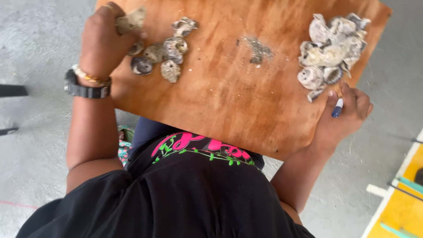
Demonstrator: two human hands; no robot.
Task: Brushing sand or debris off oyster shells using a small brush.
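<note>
A brown wooden board (229,92) rests across my lap. My left hand (103,42), with a dark watch and a bead bracelet on the wrist, grips a rough grey shell (131,20) above the board's far left corner. Several loose shells (165,55) lie just to its right. My right hand (346,112) sits at the board's right edge, closed around a white pen with a blue cap (337,108). A heap of grey-white shells (332,50) lies just beyond that hand.
A small patch of grey grit (259,49) lies mid-board. Grey concrete floor (35,53) surrounds me. A yellow surface with green sticks (403,202) is at the lower right. Dark bars (12,91) poke in from the left edge.
</note>
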